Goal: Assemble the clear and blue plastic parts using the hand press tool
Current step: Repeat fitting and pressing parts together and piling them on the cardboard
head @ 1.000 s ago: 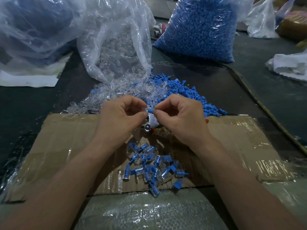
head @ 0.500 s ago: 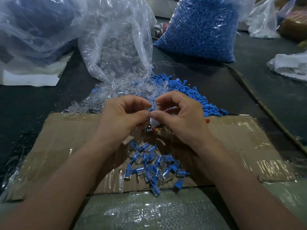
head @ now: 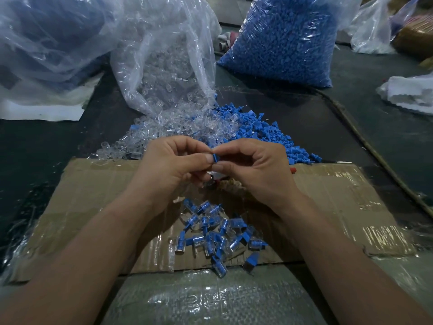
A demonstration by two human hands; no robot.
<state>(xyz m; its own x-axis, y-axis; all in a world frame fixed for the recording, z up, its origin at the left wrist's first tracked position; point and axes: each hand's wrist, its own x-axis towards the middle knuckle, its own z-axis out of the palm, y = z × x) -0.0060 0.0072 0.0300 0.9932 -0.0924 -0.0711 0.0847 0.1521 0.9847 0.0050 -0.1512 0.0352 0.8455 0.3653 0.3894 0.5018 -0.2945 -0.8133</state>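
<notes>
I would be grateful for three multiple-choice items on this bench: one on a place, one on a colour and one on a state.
1. Where do the assembled pieces lie?
A. in a bag
B. on the cardboard
C. on white paper

2. What colour is the small part at the fingertips?
A. red
B. blue
C. yellow

3. How are the left hand and right hand?
A. flat on the table
B. one inside a bag
C. raised, fingertips pinching

1 B: they lie on it, between the forearms.
2 B: it shows blue.
3 C: both pinch the small part.
</notes>
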